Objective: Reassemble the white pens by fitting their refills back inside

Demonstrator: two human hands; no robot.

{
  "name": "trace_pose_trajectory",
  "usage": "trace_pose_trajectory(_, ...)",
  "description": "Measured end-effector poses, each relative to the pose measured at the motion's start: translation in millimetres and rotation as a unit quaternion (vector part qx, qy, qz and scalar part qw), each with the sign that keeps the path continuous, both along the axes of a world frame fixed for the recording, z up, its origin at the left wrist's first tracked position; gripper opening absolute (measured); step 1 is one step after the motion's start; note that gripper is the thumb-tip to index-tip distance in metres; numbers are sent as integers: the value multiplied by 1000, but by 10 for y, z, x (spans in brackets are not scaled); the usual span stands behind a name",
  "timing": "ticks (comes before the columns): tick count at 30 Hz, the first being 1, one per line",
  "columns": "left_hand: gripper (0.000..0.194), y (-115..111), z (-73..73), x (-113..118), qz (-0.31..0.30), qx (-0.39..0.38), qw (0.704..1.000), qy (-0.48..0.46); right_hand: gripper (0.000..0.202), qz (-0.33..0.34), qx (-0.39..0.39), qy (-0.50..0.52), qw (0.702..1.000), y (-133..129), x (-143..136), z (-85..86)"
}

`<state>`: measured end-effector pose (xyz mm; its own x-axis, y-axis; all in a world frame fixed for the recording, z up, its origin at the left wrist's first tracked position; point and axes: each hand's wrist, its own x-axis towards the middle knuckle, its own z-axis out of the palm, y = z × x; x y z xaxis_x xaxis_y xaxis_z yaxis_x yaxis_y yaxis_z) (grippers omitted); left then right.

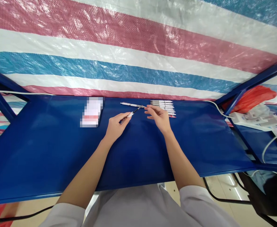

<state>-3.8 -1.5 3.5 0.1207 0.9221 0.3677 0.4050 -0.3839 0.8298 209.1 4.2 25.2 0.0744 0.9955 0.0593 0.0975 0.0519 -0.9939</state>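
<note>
Near the middle of the blue table [138, 151], my left hand [116, 126] pinches a white pen part [130, 114], from which a thin dark piece slants up to the right. My right hand [159, 117] is just right of that piece's tip, its fingers apart; a small part may touch its fingertips, too small to tell. Behind my hands lies a white and grey pen [128, 104]. A row of several pens [162, 103] lies side by side behind my right hand, the nearest with a red part.
A blurred white and pink packet [92, 112] lies left of my hands. Striped plastic sheeting [129, 47] hangs behind the table. At the right are a blue frame post, a red plastic bag [254, 97] and white cables.
</note>
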Motion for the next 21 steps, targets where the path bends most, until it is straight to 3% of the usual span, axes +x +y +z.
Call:
trace_pose_trajectory(2, 26, -1, -11, 9, -5, -2, 1000, -8, 32, 7, 51, -87, 995, 5, 173, -18)
trace_pose_trajectory(4, 27, 0, -23, 20, -11, -2, 1000, -15, 27, 23, 110, -228, 967, 9, 323, -35)
trace_pose_trajectory(8, 27, -2, -30, 35, -17, -8, 1000, -12, 27, 75, 184, -481, 854, 10, 508, -56)
trace_pose_trajectory(12, 27, -6, -27, 37, -27, -21, 999, 1, 30, 109, 181, -600, 772, 4, 543, -61)
trace_pose_trajectory(16, 28, -4, -30, 43, -33, -25, 999, 2, 34, 121, 155, -640, 743, 1, 498, -43)
trace_pose_trajectory(21, 26, -2, -29, 61, -34, -23, 999, 12, 36, 123, 108, -658, 735, 29, 432, 12)
